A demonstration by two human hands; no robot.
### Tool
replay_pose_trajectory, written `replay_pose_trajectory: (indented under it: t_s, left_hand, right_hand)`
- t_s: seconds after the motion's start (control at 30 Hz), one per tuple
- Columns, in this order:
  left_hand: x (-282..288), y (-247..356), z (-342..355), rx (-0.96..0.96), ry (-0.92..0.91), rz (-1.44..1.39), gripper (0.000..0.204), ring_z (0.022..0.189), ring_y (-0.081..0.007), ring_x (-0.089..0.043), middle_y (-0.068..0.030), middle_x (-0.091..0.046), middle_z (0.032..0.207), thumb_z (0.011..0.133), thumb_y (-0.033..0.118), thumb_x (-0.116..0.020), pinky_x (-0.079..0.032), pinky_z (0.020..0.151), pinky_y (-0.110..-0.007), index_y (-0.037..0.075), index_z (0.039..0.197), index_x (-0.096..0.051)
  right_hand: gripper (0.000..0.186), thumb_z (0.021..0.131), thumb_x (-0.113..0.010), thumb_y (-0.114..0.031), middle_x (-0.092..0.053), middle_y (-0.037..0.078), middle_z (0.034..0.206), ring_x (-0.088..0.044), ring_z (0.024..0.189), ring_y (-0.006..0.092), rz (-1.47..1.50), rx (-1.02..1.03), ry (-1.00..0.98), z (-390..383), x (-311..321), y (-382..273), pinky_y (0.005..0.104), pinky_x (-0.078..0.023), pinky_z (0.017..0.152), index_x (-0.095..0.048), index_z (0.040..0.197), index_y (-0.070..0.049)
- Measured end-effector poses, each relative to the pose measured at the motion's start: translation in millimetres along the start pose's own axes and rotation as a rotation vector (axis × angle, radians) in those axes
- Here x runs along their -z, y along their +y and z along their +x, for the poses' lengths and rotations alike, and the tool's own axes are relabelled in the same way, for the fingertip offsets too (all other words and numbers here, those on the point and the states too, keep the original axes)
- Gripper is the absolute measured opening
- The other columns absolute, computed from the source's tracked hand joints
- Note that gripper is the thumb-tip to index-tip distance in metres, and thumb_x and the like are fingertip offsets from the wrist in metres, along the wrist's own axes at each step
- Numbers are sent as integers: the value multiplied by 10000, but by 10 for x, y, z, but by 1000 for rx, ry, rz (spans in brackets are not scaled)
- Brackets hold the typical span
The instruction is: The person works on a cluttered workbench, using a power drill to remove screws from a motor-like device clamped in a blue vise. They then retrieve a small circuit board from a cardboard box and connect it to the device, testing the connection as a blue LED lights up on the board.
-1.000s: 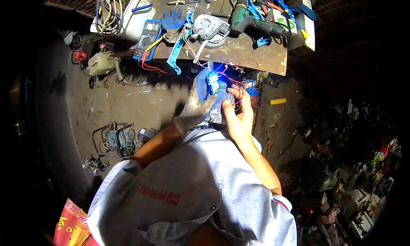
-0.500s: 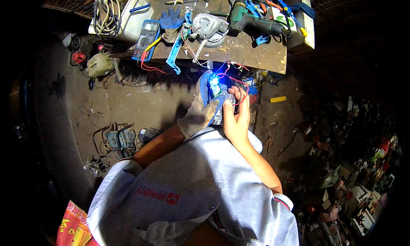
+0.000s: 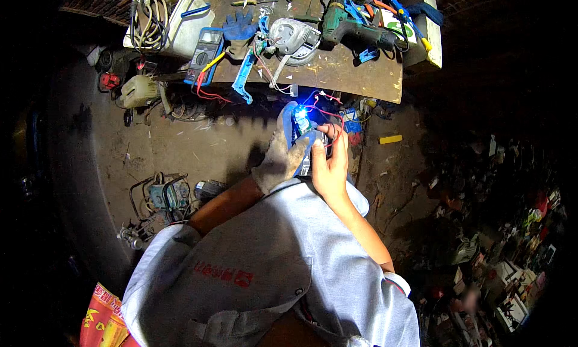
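My left hand (image 3: 282,154), in a worn grey and blue work glove, is closed around a small circuit board (image 3: 303,123). A bright blue light shines at the board's upper end. Red and dark wires (image 3: 328,112) loop from it toward the right. Close against the glove, my bare right hand (image 3: 331,160) has its thumb and fingers bent together beside the board's lower end. What they pinch is hidden. Part of a dark piece with pale markings (image 3: 306,166) shows between the two hands.
Ahead stands a wooden workbench (image 3: 361,82) bearing a multimeter (image 3: 206,53), a spare glove (image 3: 239,31), an opened grey tool housing (image 3: 294,40) and a green drill (image 3: 355,28). A blue machine (image 3: 168,196) sits on the floor at left; scrap heaps (image 3: 506,268) lie at right.
My right hand has shifted slightly left, nearer the glove. The board is turned a little, and the wire loop has moved with it. My left hand keeps its hold.
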State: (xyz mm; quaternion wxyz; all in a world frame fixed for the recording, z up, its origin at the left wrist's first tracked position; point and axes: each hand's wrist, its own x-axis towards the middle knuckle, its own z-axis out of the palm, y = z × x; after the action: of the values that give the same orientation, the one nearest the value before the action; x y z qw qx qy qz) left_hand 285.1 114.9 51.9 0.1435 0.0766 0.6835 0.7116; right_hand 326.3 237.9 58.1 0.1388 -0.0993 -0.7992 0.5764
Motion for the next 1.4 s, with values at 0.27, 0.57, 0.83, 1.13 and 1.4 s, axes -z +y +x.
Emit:
replay_pose_trajectory:
  t_s: [0.27,0.57,0.83,1.13,1.4]
  left_hand:
    - [-35,-54,30,17,-2,-166,770,1120,-172,-467,-120,-445,1251,927,129,-611,-399,992,-325,-3,1487,-99]
    - [31,1,39,-99,6,145,781,1301,-216,-359,-158,-341,1435,903,234,-663,-299,1094,-346,-25,1477,-200]
    - [30,-28,89,-25,40,49,688,1240,-198,-435,-131,-430,1365,907,147,-641,-341,1069,-342,-9,1459,-263]
    - [38,-21,172,-40,56,223,752,1130,-201,-510,-145,-499,1247,921,281,-660,-414,1001,-352,4,1457,-212]
    - [37,-119,257,-51,79,287,725,1131,-219,-513,-186,-503,1259,906,270,-676,-419,994,-368,-25,1426,-265]
  right_hand:
    - [364,886,-583,-56,-553,190,1160,-540,1100,318,27,-17,-3,-2,-6,90,386,-410,983,-503,1225,50]
    - [355,844,-566,9,-553,169,1135,-538,1089,295,81,-45,-9,14,-37,45,376,-400,992,-517,1193,54]
    - [246,892,-549,-27,-578,99,1072,-554,1013,202,24,-39,13,50,-116,123,324,-426,923,-563,1134,7]
    - [205,890,-557,-70,-542,157,1035,-558,964,280,20,-152,23,112,-163,145,356,-443,884,-561,1077,13]
    - [210,898,-569,-99,-557,158,1043,-568,966,287,10,-215,58,134,-204,216,362,-446,881,-570,1085,-4]
